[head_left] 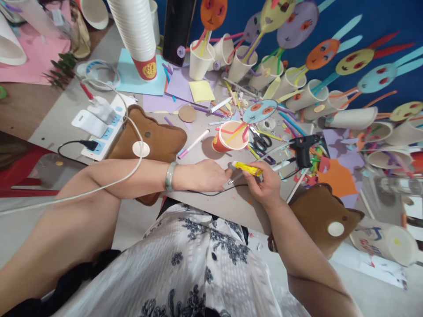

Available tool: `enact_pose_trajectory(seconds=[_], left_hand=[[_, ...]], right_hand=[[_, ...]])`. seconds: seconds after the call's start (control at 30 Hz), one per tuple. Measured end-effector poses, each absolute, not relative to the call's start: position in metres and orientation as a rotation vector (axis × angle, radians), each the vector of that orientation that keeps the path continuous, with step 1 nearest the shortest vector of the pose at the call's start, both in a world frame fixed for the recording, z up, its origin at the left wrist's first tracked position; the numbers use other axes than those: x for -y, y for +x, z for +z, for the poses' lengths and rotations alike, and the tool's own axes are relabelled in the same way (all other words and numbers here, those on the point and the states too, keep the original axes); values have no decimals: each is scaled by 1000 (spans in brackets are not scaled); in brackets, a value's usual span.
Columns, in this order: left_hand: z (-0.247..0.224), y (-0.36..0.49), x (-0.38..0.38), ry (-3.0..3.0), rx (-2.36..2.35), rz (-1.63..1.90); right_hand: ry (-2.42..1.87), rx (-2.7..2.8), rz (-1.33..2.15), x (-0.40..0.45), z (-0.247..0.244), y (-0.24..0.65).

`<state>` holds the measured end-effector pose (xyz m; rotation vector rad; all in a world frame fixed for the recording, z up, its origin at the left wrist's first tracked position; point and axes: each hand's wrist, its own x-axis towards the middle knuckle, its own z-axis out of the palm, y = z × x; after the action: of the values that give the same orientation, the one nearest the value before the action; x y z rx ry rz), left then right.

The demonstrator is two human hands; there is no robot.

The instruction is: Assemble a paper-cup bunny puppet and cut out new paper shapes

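Fingers of the right hand [267, 185] clamped on a partly hidden yellow tube [246, 168]; left hand [210, 175], grip unclear.

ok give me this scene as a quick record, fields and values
left hand: at the table, grip unclear
right hand: holding a yellow tube
nearest cup: upright paper cup beyond the hands, blue paper face above it
tools: black glue gun, scissors
power: white power strip, plugs in it
back: stacked cups, more cups with paper faces
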<state>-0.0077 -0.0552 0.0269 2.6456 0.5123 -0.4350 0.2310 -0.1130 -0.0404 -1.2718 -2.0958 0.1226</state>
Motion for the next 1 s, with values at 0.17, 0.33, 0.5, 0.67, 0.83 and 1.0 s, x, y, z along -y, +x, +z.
enact_pose_trajectory(seconds=[0.17, 0.33, 0.5, 0.67, 0.83, 1.0], left_hand=[[26, -9, 55, 2633, -525, -413], [20, -9, 54, 2629, -522, -395], [11, -9, 55, 2669, -506, -348], [12, -10, 55, 2659, -496, -324], [18, -10, 54, 2650, -507, -380], [15, -11, 55, 2662, -495, -353]], right_hand=[[-1269, 2187, 163, 110, -40, 238], [-1341, 2260, 26, 109, -40, 247], [-1342, 2046, 16, 113, -36, 245], [-1243, 2038, 175, 113, -34, 238], [-1244, 2182, 256, 110, -30, 241], [-1216, 2186, 213, 110, -27, 246]])
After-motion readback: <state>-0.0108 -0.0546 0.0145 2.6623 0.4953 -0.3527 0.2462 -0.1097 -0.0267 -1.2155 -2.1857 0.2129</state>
